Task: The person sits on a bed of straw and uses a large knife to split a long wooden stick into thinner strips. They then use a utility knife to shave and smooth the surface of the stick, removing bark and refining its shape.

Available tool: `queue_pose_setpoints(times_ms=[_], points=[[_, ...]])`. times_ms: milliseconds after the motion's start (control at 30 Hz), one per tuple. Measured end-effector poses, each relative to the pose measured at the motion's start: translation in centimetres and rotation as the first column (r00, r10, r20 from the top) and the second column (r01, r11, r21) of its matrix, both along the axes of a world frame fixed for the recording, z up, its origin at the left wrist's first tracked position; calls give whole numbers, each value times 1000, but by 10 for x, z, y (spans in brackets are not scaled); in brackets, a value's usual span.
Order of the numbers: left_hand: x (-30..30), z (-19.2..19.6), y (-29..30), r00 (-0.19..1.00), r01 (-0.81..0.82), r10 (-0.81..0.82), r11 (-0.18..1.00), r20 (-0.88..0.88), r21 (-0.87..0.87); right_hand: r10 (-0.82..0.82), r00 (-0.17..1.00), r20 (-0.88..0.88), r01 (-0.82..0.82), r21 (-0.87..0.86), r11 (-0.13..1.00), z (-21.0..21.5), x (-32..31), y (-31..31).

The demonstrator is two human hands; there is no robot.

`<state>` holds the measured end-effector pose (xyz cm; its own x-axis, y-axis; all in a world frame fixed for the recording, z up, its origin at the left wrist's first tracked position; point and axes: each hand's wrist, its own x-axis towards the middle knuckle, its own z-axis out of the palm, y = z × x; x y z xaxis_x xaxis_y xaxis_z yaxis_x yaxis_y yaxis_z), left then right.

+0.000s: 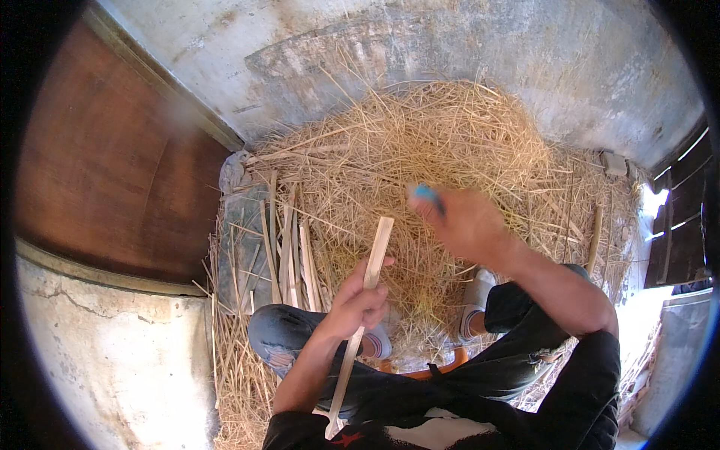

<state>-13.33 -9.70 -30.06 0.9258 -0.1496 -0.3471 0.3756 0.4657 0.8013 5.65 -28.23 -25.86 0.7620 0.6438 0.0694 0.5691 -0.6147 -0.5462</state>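
My left hand (pixel 355 304) is closed round a long pale wooden strip (pixel 381 240). The strip slants from my lap up past my fingers, its squared top end standing free above the straw. To the right and a little higher, my right hand (pixel 466 225) is smeared by motion and grips a small blue and black tool (pixel 427 196). Its working end is too blurred to make out. The tool is apart from the strip. Beyond both hands spreads a heap of dry straw (pixel 457 127).
Several split wooden strips (pixel 286 244) lean at the left beside a brown wooden panel (pixel 120 165). A stained plaster wall (pixel 480 45) closes off the back. Dark slatted boards (pixel 679 214) are on the right. Between my feet shows part of an orange seat (pixel 450 364).
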Motion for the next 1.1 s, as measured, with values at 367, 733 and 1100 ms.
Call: queue_pose_setpoints(times_ms=[367, 733, 1100], points=[[4, -1, -3, 999, -13, 15, 999, -48, 33, 120, 990, 71, -117, -45, 992, -19, 5, 2], [-5, -3, -7, 997, -29, 32, 999, -67, 42, 23, 998, 57, -27, 79, 996, -4, 26, -1], [2, -19, -16, 992, -77, -3, 784, 128, 616, 29, 1000, -1, -29, -55, 998, -13, 10, 4]])
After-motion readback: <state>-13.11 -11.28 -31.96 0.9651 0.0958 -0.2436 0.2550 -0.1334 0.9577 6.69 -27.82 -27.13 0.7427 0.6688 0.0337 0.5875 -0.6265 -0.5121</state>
